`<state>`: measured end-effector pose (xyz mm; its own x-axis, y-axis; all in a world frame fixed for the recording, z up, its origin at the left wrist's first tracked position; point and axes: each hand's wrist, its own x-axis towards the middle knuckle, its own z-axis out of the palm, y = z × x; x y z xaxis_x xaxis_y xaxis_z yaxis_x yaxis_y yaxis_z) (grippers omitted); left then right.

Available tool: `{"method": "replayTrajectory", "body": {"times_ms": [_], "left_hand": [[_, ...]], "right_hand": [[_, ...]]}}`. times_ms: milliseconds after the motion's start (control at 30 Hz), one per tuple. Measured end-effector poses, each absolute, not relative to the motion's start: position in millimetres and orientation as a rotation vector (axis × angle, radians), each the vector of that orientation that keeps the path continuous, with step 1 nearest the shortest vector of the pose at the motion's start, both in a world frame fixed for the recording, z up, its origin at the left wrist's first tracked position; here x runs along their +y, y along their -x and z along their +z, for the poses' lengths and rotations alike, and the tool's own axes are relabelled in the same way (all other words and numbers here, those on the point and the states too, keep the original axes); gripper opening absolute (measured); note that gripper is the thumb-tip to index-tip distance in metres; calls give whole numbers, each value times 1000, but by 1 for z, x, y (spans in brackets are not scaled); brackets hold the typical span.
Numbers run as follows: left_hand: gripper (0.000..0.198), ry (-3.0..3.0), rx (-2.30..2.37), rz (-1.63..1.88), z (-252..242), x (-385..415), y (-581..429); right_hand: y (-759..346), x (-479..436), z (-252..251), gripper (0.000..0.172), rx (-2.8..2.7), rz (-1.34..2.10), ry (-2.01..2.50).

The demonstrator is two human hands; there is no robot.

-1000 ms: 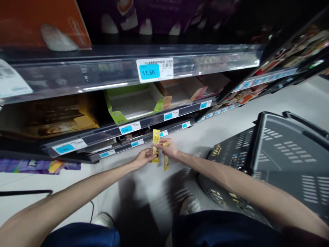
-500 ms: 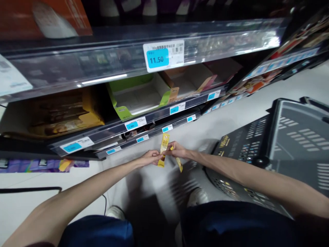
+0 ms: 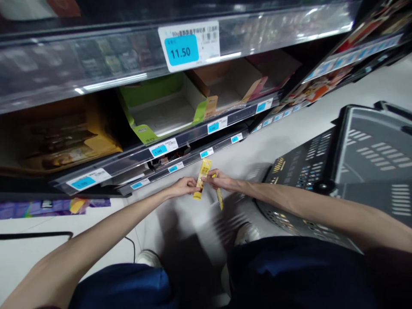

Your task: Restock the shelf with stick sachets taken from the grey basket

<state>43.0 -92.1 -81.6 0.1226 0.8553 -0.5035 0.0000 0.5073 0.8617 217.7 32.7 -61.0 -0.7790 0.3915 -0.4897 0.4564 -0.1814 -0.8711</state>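
Both arms reach forward and low, in front of the bottom shelves. My left hand pinches a narrow yellow snack stick packet that stands nearly upright. My right hand touches the same packet near its middle and also holds a second yellow stick packet, which hangs down below the fingers. The two hands meet fingertip to fingertip just in front of the lowest shelf rail.
A shelf unit with blue price tags, one reading 11.50, holds a green display tray, a brown one and a yellow box. A dark plastic shopping basket sits on the pale floor at right. My shoes show below.
The view has tilted down and shifted; the shelves sit higher in frame. Both hands stay together on the yellow packets, the upright packet leaning slightly more to the right.
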Motion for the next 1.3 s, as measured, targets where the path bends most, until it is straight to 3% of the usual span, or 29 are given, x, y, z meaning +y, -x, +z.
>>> {"method": "replayTrajectory", "body": {"times_ms": [600,1000,1300], "left_hand": [[50,-888,1390,792,-89,-97,-49],[52,-848,1406,967,-89,-95,-58],[45,-788,1480,986,-74,-93,-53]], "right_hand": [[-211,35,-63,44,2174,-1990,-1267],[-217,33,-59,49,2030,-2103,-959],[-215,36,-53,46,1966,-2120,-1081]]}}
